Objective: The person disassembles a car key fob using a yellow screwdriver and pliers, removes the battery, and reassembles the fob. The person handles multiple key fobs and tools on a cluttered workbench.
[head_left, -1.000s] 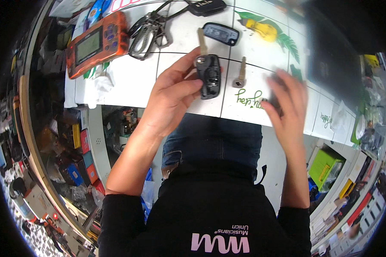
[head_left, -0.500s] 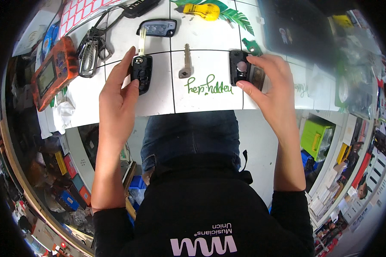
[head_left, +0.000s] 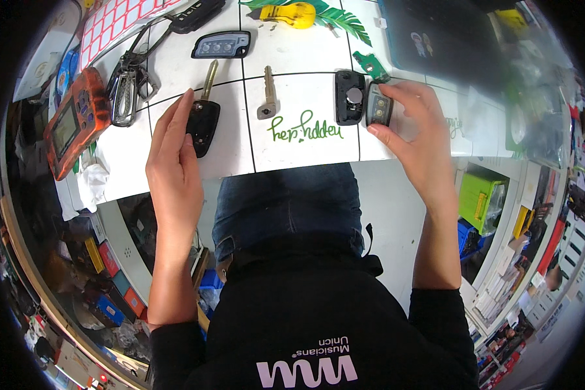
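My left hand point(head_left: 173, 140) is at the left edge of a black flip key point(head_left: 203, 125), whose metal blade points away from me. Its fingers look stretched out and apart, beside or touching the case. With thumb and forefinger at its two ends, my right hand point(head_left: 415, 120) grips a grey key button cover point(head_left: 379, 104). Just left of that cover lies a black key shell half point(head_left: 349, 97) with a round silver coin cell in it. A small green circuit board point(head_left: 370, 65) rests behind them. Between my hands lies a loose key blade point(head_left: 267, 94).
Another grey-buttoned key cover point(head_left: 221, 45), a yellow bulb-shaped tool point(head_left: 296, 15) and a bunch of keys point(head_left: 129, 91) lie farther back. An orange handheld device with a screen point(head_left: 78, 123) is at the left. A dark mat point(head_left: 442, 45) covers the back right.
The flip key under my left hand now shows its plain side, and those fingers have loosened. My right hand has shifted from the black shell half to the grey button cover. The view has shifted slightly.
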A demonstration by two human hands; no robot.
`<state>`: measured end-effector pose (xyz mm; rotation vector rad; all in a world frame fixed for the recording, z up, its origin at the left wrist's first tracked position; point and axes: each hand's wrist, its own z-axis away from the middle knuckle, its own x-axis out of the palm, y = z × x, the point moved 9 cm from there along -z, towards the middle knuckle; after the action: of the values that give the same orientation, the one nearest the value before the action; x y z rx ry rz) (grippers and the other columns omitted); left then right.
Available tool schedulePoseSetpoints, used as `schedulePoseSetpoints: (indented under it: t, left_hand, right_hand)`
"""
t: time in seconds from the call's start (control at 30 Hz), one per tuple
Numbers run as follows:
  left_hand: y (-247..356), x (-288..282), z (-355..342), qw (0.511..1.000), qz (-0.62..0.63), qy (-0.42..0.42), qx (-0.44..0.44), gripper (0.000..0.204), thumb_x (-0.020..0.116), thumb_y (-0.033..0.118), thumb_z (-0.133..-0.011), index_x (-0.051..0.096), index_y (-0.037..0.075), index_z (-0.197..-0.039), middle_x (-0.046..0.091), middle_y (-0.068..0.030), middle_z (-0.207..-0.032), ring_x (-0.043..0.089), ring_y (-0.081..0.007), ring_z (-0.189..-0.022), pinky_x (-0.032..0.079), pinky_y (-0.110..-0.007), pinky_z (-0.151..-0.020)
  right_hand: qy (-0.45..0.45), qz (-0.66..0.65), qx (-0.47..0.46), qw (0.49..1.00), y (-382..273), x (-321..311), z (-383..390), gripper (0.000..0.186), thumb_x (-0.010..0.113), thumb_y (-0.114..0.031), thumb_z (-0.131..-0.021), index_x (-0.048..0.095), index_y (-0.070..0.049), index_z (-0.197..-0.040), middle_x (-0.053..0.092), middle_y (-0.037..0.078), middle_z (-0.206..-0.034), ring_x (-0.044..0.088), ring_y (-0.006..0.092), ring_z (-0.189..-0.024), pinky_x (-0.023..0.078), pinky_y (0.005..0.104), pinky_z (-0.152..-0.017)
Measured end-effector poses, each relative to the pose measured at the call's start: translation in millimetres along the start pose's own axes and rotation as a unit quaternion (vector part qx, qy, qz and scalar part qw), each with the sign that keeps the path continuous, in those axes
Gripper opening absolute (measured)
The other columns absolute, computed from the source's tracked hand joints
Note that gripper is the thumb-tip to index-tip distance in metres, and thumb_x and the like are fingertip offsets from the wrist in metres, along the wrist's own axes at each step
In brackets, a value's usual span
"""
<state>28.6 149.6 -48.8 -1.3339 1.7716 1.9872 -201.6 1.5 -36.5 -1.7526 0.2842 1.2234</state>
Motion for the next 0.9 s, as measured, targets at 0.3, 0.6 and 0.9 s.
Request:
schedulePoseSetpoints:
  t: [0.3, 0.6, 0.9]
  left_hand:
    - [2.8, 2.7, 7.4, 0.998, -0.020, 0.062, 0.027, 0.042, 0.037, -0.006, -0.087, 0.049, 0.004, -0.126, 0.047, -0.0143, -0.128, 0.046, -0.0273, -0.119, 0.037, -0.033, -0.097]
    - [65.6, 36.7, 12.5, 0.977, -0.116, -0.026, 0.179, 0.052, 0.066, 0.007, -0.070, 0.052, 0.009, -0.120, 0.047, -0.0082, -0.125, 0.039, -0.0277, -0.122, 0.016, -0.057, -0.104]
    - [101.0, 96.2, -11.9, 0.964, -0.127, -0.049, 0.228, 0.064, 0.074, 0.027, -0.061, 0.052, 0.006, -0.118, 0.051, -0.0046, -0.117, 0.039, -0.0251, -0.120, 0.013, -0.062, -0.103]
  right_hand:
    - [0.020, 0.069, -0.114, 0.991, -29.6, -0.2, -9.5, 0.054, 0.078, -0.025, -0.063, 0.059, -0.005, -0.110, 0.049, 0.011, -0.111, 0.049, 0.0285, -0.097, 0.041, 0.0360, -0.083]
    - [-0.055, 0.104, -0.106, 0.987, -40.5, 12.0, -25.3, 0.065, 0.081, -0.025, -0.055, 0.057, -0.004, -0.112, 0.047, 0.010, -0.114, 0.047, 0.0281, -0.100, 0.039, 0.0374, -0.084]
    - [0.056, 0.147, -0.190, 0.969, -39.9, -20.2, -150.7, 0.022, 0.064, -0.013, -0.077, 0.062, -0.004, -0.097, 0.060, 0.009, -0.096, 0.054, 0.0268, -0.093, 0.043, 0.0377, -0.080]
